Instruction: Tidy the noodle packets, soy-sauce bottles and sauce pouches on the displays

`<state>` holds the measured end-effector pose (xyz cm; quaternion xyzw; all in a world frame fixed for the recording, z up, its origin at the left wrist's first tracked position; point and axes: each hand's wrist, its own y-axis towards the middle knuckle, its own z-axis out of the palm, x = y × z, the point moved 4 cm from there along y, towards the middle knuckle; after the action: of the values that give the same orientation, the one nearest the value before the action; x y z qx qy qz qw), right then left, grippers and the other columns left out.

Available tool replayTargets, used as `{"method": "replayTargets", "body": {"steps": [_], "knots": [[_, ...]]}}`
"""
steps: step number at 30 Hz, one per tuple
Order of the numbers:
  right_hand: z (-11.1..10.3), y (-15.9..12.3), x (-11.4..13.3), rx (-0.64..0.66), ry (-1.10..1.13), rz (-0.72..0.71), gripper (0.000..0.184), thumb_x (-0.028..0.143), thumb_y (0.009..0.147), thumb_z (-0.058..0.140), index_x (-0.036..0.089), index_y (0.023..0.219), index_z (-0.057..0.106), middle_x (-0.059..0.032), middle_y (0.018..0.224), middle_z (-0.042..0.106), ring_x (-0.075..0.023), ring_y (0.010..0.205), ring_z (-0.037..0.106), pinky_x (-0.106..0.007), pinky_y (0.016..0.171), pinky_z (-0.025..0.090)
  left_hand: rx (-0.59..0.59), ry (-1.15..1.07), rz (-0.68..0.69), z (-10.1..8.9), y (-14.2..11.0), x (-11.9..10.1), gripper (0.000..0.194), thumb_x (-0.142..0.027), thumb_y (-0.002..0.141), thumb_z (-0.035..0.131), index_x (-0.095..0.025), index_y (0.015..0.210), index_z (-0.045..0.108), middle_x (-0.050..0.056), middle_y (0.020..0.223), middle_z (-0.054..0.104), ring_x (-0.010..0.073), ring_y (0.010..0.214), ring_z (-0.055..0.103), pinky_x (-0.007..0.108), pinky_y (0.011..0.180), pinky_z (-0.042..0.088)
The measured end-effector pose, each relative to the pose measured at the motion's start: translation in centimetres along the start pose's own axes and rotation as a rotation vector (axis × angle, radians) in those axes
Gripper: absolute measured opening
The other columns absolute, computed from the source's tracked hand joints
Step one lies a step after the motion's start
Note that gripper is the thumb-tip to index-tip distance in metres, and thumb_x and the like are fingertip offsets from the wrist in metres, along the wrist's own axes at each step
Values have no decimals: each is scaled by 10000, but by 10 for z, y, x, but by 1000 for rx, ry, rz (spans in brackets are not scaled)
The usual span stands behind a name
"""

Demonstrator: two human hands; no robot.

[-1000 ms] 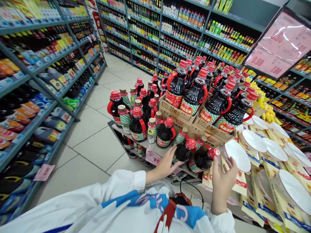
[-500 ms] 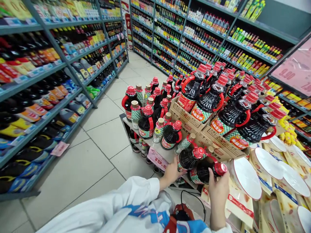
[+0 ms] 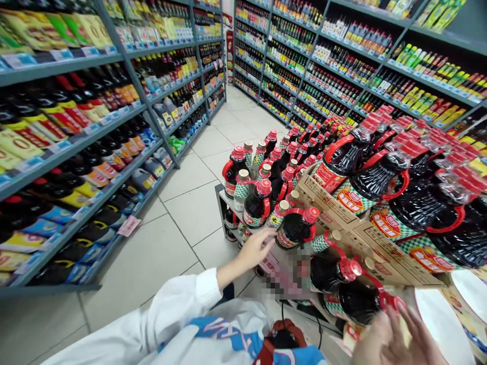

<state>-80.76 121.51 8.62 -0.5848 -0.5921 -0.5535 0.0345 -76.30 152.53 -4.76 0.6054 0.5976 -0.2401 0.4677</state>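
My left hand reaches over the shelf's front edge, fingers partly stretched and holding nothing. Its fingertips are beside a dark soy sauce bottle with a red cap and handle; I cannot tell if they touch. At the lower right, my right hand is spread and slightly blurred, close to the red cap of the front soy sauce bottle. Another red-capped soy sauce bottle stands just behind that one. Between them and my left hand is a small clear bottle with a green checked label.
Cardboard cases hold large red-handled bottles on the right. White bowls sit at the lower right. Full shelves line the left, with tiled floor between. A pixelated patch hides part of the display's front edge.
My left hand has let go of a front bottle and moved left toward another. My right hand has come off the front bottle's neck and opened. The view has shifted left.
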Motion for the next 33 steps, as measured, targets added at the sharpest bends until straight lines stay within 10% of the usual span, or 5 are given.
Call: {"method": "replayTargets", "body": {"steps": [5, 12, 21, 33], "knots": [[107, -21, 56, 74, 239, 125, 603, 393, 858, 737, 210, 1374, 485, -166, 1350, 573, -311, 1196, 620, -511, 894, 597, -139, 65, 284, -76, 59, -14, 240, -225, 1010, 454, -189, 1177, 622, 120, 1241, 663, 215, 1168, 646, 393, 1004, 562], [183, -8, 49, 136, -97, 79, 677, 497, 891, 640, 123, 1427, 465, -229, 1384, 576, -340, 1265, 576, -533, 1037, 492, 254, 363, 395, -64, 94, -31, 573, -211, 960, 576, -195, 1494, 369, 146, 1475, 535, 262, 1328, 561, 389, 1025, 555], [215, 18, 44, 421, -524, 219, 649, 558, 799, 774, 142, 1234, 533, -188, 1061, 725, -367, 970, 700, -382, 738, 511, 340, 747, 76, -27, 103, -43, 579, -356, 1003, 526, -64, 1478, 371, 230, 1244, 649, 278, 944, 743, 291, 650, 582], [226, 41, 34, 541, -586, 104, 478, 436, 756, 832, 161, 1070, 600, -139, 954, 741, -306, 848, 705, -316, 670, 429, 310, 723, 63, -50, 97, -54, 377, -384, 894, 635, -177, 1199, 556, 92, 971, 746, 285, 814, 752, 292, 606, 518]]}}
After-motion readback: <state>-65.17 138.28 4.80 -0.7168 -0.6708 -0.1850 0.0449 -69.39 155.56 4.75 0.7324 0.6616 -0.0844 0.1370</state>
